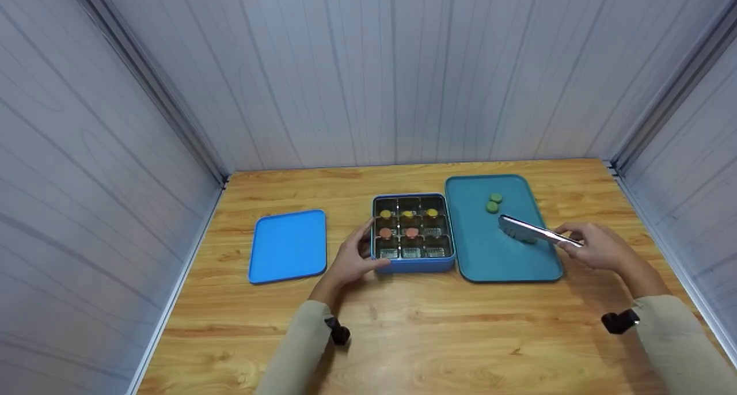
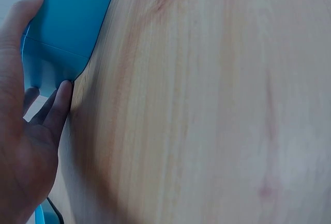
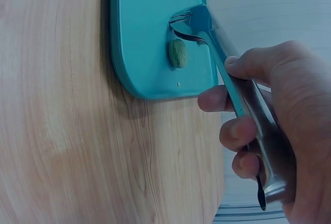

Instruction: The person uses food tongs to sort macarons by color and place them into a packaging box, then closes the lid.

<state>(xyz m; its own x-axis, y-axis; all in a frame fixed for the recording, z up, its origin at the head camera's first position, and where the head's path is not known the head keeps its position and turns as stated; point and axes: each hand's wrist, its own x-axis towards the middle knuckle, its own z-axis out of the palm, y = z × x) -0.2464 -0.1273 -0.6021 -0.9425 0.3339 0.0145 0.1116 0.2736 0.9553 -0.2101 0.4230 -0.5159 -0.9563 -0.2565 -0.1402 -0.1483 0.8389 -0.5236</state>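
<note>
Nearest to us, two pale sleeves (image 1: 296, 349) reach across a wood-grained table (image 1: 426, 337), each with a black device (image 1: 341, 334) at the wrist. The left hand (image 1: 351, 259) holds the near left corner of a blue box (image 1: 414, 265), thumb along its front, fingers against its side. At right, the right hand (image 1: 593, 245) grips metal tongs (image 1: 541, 231) angled over a teal tray (image 1: 478, 254); from the right wrist view we see their fork-shaped end (image 3: 199, 19) just beside a green macaron (image 3: 177, 53) lying on the tray. Off to the left, well apart from the box, we find a flat bright-blue tray (image 1: 288, 245). Inside the box's sectioned insert (image 1: 411, 252), we count two pink macarons (image 1: 385, 232) in the middle row and three yellow macarons (image 1: 408, 214) behind them. Farther up the teal tray, two more green macarons (image 1: 496, 198) lie together. Beyond stands a pale wall (image 1: 357, 84).
</note>
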